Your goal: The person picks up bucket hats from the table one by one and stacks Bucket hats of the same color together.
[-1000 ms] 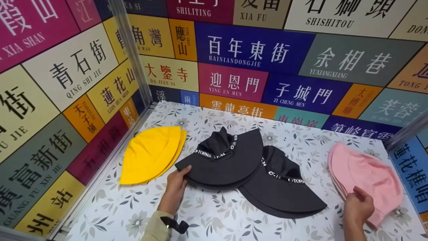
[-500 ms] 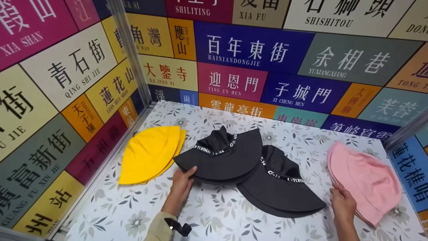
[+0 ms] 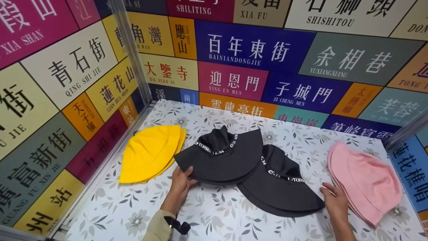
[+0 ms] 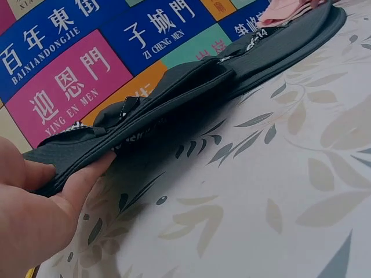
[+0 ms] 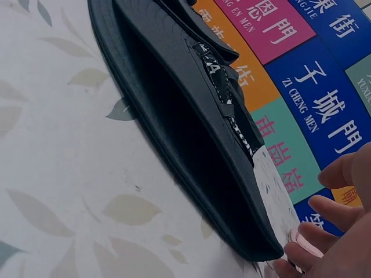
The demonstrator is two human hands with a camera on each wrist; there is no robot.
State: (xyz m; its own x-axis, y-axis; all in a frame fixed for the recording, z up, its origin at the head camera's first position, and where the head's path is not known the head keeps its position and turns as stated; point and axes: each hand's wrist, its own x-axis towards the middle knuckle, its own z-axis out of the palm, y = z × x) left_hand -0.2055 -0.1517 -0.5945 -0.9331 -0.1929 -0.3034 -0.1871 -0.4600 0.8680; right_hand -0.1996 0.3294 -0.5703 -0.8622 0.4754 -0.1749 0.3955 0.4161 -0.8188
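Two black bucket hats lie folded, white lettering on their inner bands. My left hand [image 3: 181,182] pinches the left corner of the left black hat [image 3: 220,164]; the left wrist view shows its brim [image 4: 145,113] between thumb and fingers. That hat overlaps the right black hat [image 3: 284,187]. My right hand [image 3: 336,204], fingers loosely bent and apart, is right at the right hat's pointed brim corner [image 5: 264,249] and grips nothing. Just right of this hand rests a folded pink bucket hat [image 3: 367,184].
A folded yellow bucket hat [image 3: 150,155] lies at the left of the table [image 3: 214,214], which has a leaf-and-flower print. Walls covered in coloured street-name panels [image 3: 247,47] stand behind and to the left, joined by a metal corner post [image 3: 132,50].
My right hand has moved left, from the pink hat to the right black hat's corner. The left hand stays at the left black hat's brim with a slight shift of grip.
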